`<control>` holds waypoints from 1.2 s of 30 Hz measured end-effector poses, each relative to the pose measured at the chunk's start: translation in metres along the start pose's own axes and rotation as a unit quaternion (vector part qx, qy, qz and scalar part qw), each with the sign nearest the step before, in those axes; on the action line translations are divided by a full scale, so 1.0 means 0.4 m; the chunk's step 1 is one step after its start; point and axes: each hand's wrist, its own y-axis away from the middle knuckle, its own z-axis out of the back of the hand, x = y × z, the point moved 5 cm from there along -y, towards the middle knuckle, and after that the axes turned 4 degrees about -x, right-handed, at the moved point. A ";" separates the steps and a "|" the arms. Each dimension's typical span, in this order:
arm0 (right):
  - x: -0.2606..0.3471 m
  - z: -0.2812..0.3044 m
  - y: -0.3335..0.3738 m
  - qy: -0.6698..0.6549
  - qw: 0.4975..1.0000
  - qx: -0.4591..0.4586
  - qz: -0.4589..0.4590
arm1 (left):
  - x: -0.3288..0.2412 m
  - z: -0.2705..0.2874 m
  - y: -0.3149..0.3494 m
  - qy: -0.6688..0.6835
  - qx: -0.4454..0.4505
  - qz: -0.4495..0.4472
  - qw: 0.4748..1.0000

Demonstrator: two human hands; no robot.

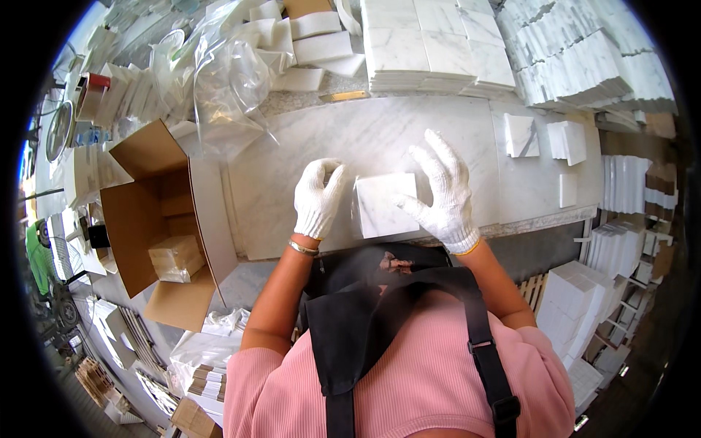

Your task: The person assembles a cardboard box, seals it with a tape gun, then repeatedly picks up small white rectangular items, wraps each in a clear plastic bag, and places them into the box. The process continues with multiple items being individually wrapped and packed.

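Note:
In front of me on the marble work slab lies a squarish white tile with faint grey veins [387, 206], apparently a small stack. My left hand [320, 196], in a white knit glove, is just left of it, fingers curled in and thumb close to the forefinger; nothing shows in it. My right hand [442, 191], gloved too, is spread open at the tile's right side. Its thumb reaches over the tile's right edge; whether it touches cannot be told. Farther right lie a veined tile [521, 136], another small stack of tiles [567, 141] and a narrow white piece [567, 190].
An open cardboard box [136, 212] at the left holds a plastic-wrapped pack [176, 258]. Clear plastic bags [232, 87] and white foam sheets [321, 47] lie behind. Stacked marble tiles [438, 44] line the far side; a yellowish strip [344, 95] lies before them. White stacks [577, 299] stand right.

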 end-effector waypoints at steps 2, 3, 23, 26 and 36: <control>0.015 -0.054 0.001 0.035 0.995 0.075 0.050 | -0.036 0.026 0.002 0.033 -0.049 -0.028 0.998; 0.016 -0.088 0.007 0.053 0.989 0.112 0.075 | -0.048 0.039 0.005 0.050 -0.074 -0.042 0.995; -0.180 -0.156 0.074 -0.218 0.893 0.337 -0.205 | -0.046 -0.070 0.013 -0.124 0.305 -0.006 0.944; -0.165 -0.115 0.160 -0.215 0.909 0.280 -0.223 | -0.064 -0.094 0.042 -0.140 0.357 -0.011 0.923; -0.056 -0.017 0.395 -0.183 0.908 0.074 -0.370 | -0.124 -0.184 0.069 -0.168 0.489 -0.066 0.853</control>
